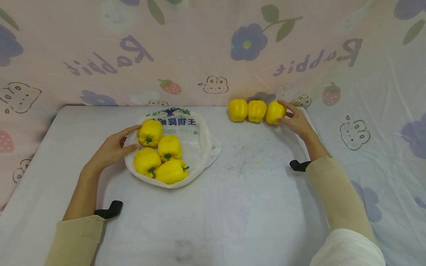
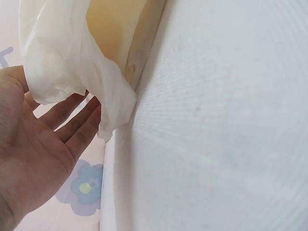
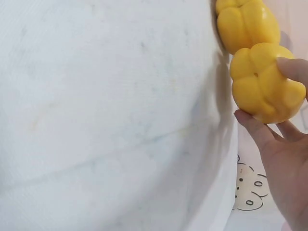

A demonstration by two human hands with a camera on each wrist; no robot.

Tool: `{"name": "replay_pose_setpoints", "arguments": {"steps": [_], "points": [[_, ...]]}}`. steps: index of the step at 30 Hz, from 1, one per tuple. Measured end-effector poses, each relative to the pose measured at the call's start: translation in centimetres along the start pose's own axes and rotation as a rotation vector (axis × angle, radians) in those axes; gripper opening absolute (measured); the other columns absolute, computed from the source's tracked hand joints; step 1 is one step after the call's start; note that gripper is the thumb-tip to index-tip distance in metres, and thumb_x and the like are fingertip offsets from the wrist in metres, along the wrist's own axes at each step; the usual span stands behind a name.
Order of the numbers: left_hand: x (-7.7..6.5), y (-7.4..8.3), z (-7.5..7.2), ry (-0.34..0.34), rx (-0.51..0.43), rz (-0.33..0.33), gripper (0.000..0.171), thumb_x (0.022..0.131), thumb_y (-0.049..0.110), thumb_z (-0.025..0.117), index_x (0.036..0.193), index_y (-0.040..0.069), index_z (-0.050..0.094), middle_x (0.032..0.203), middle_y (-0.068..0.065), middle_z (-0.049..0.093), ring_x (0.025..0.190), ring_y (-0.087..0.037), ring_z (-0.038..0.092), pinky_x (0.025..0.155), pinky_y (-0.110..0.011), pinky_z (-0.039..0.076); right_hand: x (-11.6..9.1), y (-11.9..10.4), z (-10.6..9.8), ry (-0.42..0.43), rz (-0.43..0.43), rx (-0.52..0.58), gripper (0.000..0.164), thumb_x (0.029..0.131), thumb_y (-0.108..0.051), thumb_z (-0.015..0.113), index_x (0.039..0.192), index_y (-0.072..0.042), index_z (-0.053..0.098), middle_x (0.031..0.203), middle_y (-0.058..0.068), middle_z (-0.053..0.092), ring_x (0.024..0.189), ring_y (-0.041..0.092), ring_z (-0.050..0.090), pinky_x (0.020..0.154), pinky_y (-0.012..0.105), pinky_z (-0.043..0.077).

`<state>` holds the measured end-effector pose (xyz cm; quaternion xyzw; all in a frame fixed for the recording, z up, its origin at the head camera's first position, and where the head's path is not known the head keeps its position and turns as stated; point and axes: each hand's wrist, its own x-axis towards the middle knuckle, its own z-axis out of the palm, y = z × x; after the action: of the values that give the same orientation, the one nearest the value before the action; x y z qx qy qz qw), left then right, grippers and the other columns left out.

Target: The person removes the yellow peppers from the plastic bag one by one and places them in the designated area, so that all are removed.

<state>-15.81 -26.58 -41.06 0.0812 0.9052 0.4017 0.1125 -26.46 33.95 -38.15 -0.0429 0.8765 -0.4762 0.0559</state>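
Observation:
A white plastic bag (image 1: 199, 162) lies spread open on the table, with several yellow bell peppers (image 1: 169, 146) inside. At the bag's left rim is my left hand (image 1: 111, 147), thumb and fingers spread apart and touching the plastic. In the left wrist view, the fingers (image 2: 79, 132) reach behind the loose bag edge (image 2: 72, 62). Three more yellow bell peppers stand in a row at the table's back right. My right hand (image 1: 296, 120) holds the rightmost bell pepper (image 1: 275, 112) between thumb and fingers. Its bumpy end (image 3: 262, 82) faces the right wrist camera.
Left of the held one stand the middle bell pepper (image 1: 257, 111) and the left bell pepper (image 1: 237, 110). A white-covered table (image 1: 233, 207) lies beneath everything. A patterned cloth (image 1: 206, 48) hangs behind its back edge. Each wrist bears a black mount (image 1: 111, 210).

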Motion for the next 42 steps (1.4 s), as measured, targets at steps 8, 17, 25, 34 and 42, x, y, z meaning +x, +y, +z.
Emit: {"name": "replay_pose_setpoints", "arguments": {"steps": [8, 17, 25, 34, 42], "points": [[0.2, 0.1, 0.1, -0.006, -0.028, 0.041, 0.065, 0.099, 0.029, 0.062, 0.156, 0.021, 0.034, 0.156, -0.023, 0.033, 0.119, -0.043, 0.042, 0.101, -0.066, 0.038, 0.1, 1.0, -0.2, -0.035, 0.052, 0.057, 0.074, 0.092, -0.004, 0.068, 0.157, -0.016, 0.032, 0.165, 0.007, 0.017, 0.146, 0.041, 0.027, 0.117, 0.051, 0.028], [0.2, 0.0, 0.1, -0.014, -0.036, 0.029, 0.066, 0.099, 0.029, 0.063, 0.157, 0.022, 0.032, 0.158, -0.022, 0.03, 0.131, -0.048, 0.037, 0.105, -0.072, 0.031, 0.0, 1.5, 0.0, -0.042, 0.067, 0.127, 0.076, 0.094, -0.003, 0.065, 0.158, -0.015, 0.025, 0.166, 0.007, 0.015, 0.147, 0.038, 0.025, 0.115, 0.041, 0.032], [0.2, 0.3, 0.1, -0.017, -0.044, 0.029, 0.066, 0.098, 0.025, 0.064, 0.156, 0.021, 0.034, 0.159, -0.021, 0.029, 0.14, -0.048, 0.029, 0.108, -0.071, 0.026, -0.2, 1.4, 0.2, 0.01, 0.043, 0.138, 0.079, 0.093, -0.005, 0.067, 0.158, -0.013, 0.024, 0.164, 0.013, 0.019, 0.149, 0.032, 0.021, 0.121, 0.044, 0.018], [-0.1, 0.0, 0.0, -0.007, -0.028, 0.021, 0.066, 0.098, 0.027, 0.064, 0.157, 0.022, 0.033, 0.159, -0.022, 0.028, 0.139, -0.052, 0.029, 0.107, -0.072, 0.028, -0.4, -0.4, 0.9, 0.086, -0.019, 0.072, 0.077, 0.092, -0.011, 0.071, 0.157, -0.012, 0.03, 0.164, 0.009, 0.02, 0.151, 0.024, 0.017, 0.122, 0.036, 0.017], [-0.2, 0.2, -0.1, -0.013, -0.02, 0.009, 0.067, 0.098, 0.028, 0.064, 0.157, 0.022, 0.032, 0.159, -0.023, 0.027, 0.139, -0.053, 0.029, 0.107, -0.072, 0.027, -0.7, -1.4, 1.6, 0.151, -0.193, 0.146, 0.074, 0.086, -0.001, 0.075, 0.151, -0.003, 0.039, 0.162, 0.014, 0.026, 0.149, 0.017, 0.024, 0.121, 0.034, 0.02]]}}
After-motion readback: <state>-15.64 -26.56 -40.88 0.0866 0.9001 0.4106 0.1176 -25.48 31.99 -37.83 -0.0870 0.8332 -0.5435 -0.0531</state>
